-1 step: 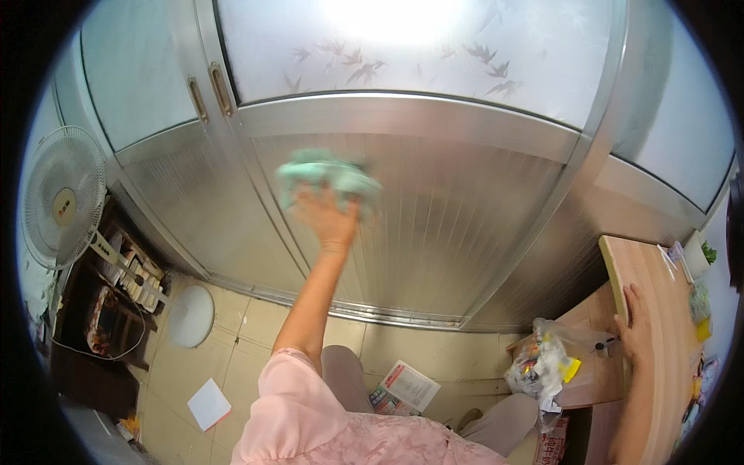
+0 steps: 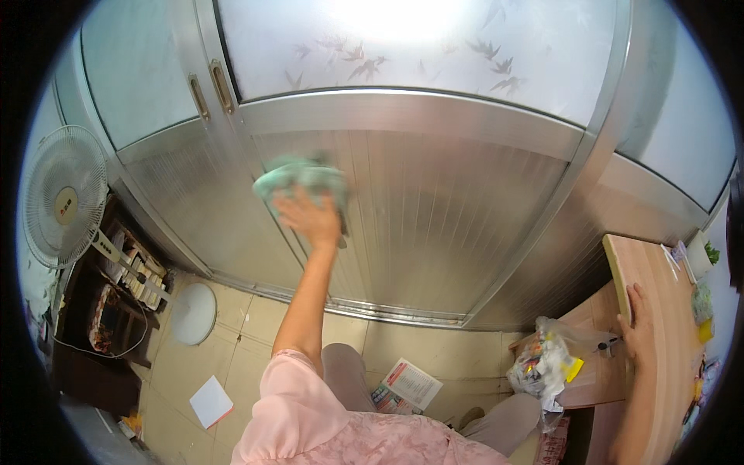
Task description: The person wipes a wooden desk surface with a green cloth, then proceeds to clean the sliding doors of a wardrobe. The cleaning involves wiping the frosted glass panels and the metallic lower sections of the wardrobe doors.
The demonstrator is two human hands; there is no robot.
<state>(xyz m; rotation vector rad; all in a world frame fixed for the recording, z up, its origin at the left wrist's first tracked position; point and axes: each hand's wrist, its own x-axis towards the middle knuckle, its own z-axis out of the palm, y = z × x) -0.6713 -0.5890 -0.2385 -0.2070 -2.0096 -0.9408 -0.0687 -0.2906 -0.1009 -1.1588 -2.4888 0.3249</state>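
Note:
My left hand [image 2: 311, 217] presses a pale green cloth [image 2: 298, 177] against the ribbed lower panel [image 2: 434, 225] of a metal-framed sliding door. The fingers lie over the cloth and are slightly blurred by motion. On the right, my right hand [image 2: 639, 329] rests along the edge of a light wooden desk [image 2: 668, 310], with its fingers stretched out and nothing in them.
A standing fan [image 2: 66, 205] on a round base [image 2: 193, 314] is at the left, beside a dark shelf of books [image 2: 143, 279]. Papers [image 2: 411, 384] and a white sheet [image 2: 211, 401] lie on the tiled floor. A filled plastic bag [image 2: 542, 364] hangs by the desk.
My left hand and the cloth have slid a little to the left across the panel. My right hand stays on the desk edge.

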